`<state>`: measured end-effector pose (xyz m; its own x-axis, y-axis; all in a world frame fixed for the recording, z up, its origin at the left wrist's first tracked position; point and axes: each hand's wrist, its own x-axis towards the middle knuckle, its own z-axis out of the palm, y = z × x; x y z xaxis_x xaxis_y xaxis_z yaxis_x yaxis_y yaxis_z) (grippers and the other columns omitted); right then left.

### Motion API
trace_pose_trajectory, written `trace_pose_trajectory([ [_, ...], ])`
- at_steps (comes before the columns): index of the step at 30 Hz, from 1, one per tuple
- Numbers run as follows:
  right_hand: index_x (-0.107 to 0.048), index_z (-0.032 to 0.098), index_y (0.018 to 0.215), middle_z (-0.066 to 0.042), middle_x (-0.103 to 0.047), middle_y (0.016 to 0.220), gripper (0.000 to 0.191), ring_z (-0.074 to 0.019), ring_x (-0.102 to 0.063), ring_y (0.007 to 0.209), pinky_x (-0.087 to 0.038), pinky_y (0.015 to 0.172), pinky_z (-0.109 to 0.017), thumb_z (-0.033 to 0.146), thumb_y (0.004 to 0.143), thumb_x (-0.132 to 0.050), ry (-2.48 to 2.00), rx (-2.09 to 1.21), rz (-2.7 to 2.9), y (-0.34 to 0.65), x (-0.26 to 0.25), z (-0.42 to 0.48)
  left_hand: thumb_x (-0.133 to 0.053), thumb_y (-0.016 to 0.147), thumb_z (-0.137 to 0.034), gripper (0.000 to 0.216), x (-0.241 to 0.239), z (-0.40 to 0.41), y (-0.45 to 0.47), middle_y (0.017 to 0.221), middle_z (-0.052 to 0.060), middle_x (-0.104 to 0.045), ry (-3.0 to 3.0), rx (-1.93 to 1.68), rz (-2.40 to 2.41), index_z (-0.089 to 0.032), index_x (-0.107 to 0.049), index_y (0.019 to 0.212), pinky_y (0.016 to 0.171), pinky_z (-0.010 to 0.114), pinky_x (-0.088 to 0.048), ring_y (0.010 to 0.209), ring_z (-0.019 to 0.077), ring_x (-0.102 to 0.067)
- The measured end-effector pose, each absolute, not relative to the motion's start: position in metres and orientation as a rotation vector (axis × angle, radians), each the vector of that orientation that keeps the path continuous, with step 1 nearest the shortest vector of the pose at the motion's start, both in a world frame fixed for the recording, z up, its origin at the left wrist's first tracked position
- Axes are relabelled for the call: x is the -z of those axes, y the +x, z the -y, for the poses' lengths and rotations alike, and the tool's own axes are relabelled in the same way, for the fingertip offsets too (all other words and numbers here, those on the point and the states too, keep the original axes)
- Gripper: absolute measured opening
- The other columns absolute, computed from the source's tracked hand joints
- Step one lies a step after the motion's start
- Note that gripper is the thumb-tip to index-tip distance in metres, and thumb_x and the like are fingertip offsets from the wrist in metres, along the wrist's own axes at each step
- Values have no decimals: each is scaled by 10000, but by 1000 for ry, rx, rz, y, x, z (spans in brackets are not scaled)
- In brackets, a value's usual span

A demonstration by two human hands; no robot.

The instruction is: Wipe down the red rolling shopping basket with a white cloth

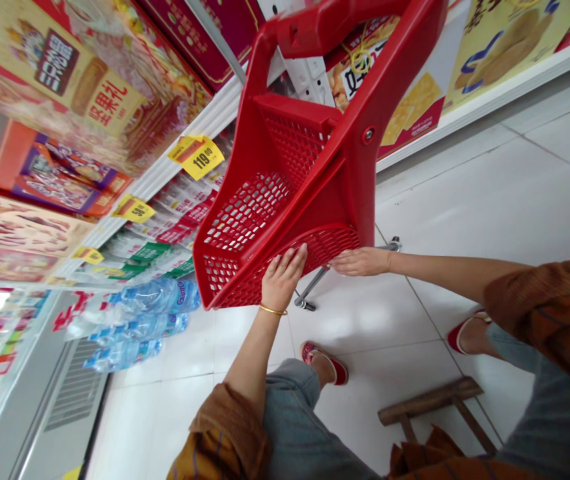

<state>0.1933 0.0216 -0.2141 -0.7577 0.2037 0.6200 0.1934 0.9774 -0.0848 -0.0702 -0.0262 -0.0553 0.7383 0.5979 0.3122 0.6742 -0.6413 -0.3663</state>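
A red plastic shopping cart (309, 173) with perforated walls fills the middle of the view and appears tilted in it. My left hand (282, 273), a gold bangle at its wrist, lies flat with stretched fingers on the near side panel. Lower on that same side, my right hand (363, 261) has its fingers straight, with the tips touching or very close to the panel's bottom edge. Neither hand wraps around anything. Under the basket, a metal leg with a caster (306, 304) shows beside my hands.
Shelves with gift boxes (89, 73), yellow price tags (197, 157) and bottles stand at left. Packs of blue water bottles (135, 327) sit on the tiled floor (185, 400). A wooden stool (432, 400) is near my feet. More boxes (509, 53) line the back shelf.
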Motion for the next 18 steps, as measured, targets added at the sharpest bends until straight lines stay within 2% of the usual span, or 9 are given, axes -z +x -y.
trace_pose_trajectory([
  [3,-609,199,1240,-51,-633,1271,314,-113,-537,1232,-427,1078,-274,231,983,-432,-260,37,2448,196,206,-21,-381,952,-74,607,56,28,-70,1433,-6,-425,-2472,227,972,-264,-222,1505,1215,294,67,1403,107,-250],
  [6,-616,218,1220,-33,-675,1197,296,-110,-532,1238,-420,1090,-283,193,963,-472,-202,122,2364,198,175,-24,-391,954,-85,608,55,30,-68,1430,-8,-434,-2456,234,954,-249,-205,1509,1188,248,123,1406,84,-225],
  [12,-521,263,1325,4,-599,1321,395,-117,-479,1292,-350,1146,-305,189,937,-533,-262,286,2235,207,113,-38,-407,962,-126,584,55,28,-60,1457,21,-390,-2446,228,919,-218,-225,1508,1200,262,102,1413,96,-236],
  [18,-500,269,1343,13,-617,1296,409,-105,-493,1279,-350,1141,-305,189,943,-528,-302,262,2209,213,121,-41,-427,958,-140,610,55,25,-58,1492,20,-324,-2430,210,910,-265,-202,1511,1215,295,54,1420,105,-218],
])
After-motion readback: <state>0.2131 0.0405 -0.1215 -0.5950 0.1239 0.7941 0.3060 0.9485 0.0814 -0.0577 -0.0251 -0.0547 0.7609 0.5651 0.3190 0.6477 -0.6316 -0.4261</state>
